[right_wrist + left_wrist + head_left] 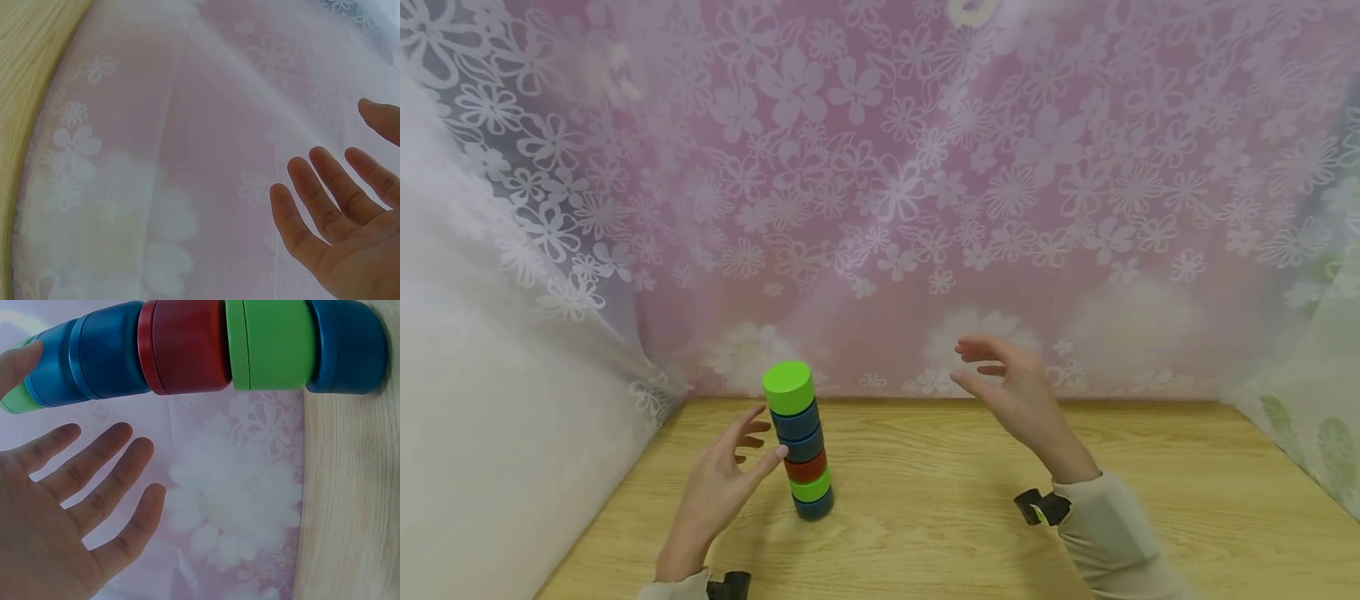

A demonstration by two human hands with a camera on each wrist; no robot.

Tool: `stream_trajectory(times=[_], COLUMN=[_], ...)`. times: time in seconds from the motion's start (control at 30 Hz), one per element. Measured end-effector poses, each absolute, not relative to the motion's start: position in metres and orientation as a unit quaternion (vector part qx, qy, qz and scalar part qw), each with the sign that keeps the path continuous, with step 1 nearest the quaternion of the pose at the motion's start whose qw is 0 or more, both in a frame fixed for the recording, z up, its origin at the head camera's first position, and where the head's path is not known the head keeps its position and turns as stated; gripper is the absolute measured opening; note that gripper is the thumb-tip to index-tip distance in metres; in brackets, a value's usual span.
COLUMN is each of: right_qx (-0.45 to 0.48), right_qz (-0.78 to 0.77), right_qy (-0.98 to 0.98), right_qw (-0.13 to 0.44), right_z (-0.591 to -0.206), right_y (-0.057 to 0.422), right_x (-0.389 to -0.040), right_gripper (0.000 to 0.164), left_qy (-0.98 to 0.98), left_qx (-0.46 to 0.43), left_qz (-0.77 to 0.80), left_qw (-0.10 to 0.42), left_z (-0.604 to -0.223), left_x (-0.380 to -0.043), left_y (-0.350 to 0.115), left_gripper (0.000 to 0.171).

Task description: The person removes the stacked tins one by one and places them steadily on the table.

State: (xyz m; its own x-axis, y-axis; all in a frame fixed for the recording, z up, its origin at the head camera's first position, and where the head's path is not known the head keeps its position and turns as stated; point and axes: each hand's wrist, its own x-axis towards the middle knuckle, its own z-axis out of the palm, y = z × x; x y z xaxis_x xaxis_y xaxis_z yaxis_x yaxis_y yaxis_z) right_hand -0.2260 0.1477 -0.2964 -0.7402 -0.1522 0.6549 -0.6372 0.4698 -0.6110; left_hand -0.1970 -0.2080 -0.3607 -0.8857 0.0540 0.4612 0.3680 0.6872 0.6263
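Note:
A tower of round, shiny tins stands on the wooden table, leaning slightly in the head view. Its top is a green tin (788,388); below come two blue ones, a red tin (187,345), another green tin (278,344) and a blue tin (350,347) at the bottom. My left hand (718,479) is beside the tower's left side, fingers spread, the thumb overlapping the blue tins in this view. In the left wrist view the fingers stand apart from the tins. My right hand (1015,392) hovers in the air to the right, fingers loosely bent, holding nothing.
The wooden table (925,500) runs back to a pink flowered curtain (887,208). Pale cloth (490,375) hangs along the left side, and a similar sheet (1307,400) along the right. Dark straps sit on both wrists.

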Motion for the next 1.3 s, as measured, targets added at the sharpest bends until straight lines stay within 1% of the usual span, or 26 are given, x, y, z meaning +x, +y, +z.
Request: stream_trajectory(times=[0.27, 0.5, 0.77, 1.13, 1.3], right_qx=[0.253, 0.295, 0.307, 0.321, 0.325], right_qz=[0.479, 0.426, 0.436, 0.462, 0.476], right_qy=[-0.802, -0.810, -0.805, -0.788, -0.778], right_qw=[0.253, 0.275, 0.260, 0.251, 0.250], right_z=[-0.295, -0.296, -0.286, -0.285, -0.287], right_y=[0.131, 0.114, 0.096, 0.074, 0.064], right_x=[-0.230, -0.229, -0.234, -0.239, -0.242], right_gripper=[0.034, 0.035, 0.039, 0.037, 0.037], left_qy=[-0.891, -0.880, -0.873, -0.860, -0.840], left_qx=[-0.109, -0.111, -0.105, -0.133, -0.153], left_qz=[-0.394, -0.418, -0.435, -0.449, -0.465], left_qw=[0.197, 0.195, 0.191, 0.204, 0.232], left_z=[-0.361, -0.363, -0.365, -0.371, -0.376], left_x=[-0.200, -0.205, -0.210, -0.217, -0.218], left_y=[-0.206, -0.202, -0.199, -0.196, -0.196], left_gripper=[0.065, 0.065, 0.069, 0.071, 0.069])
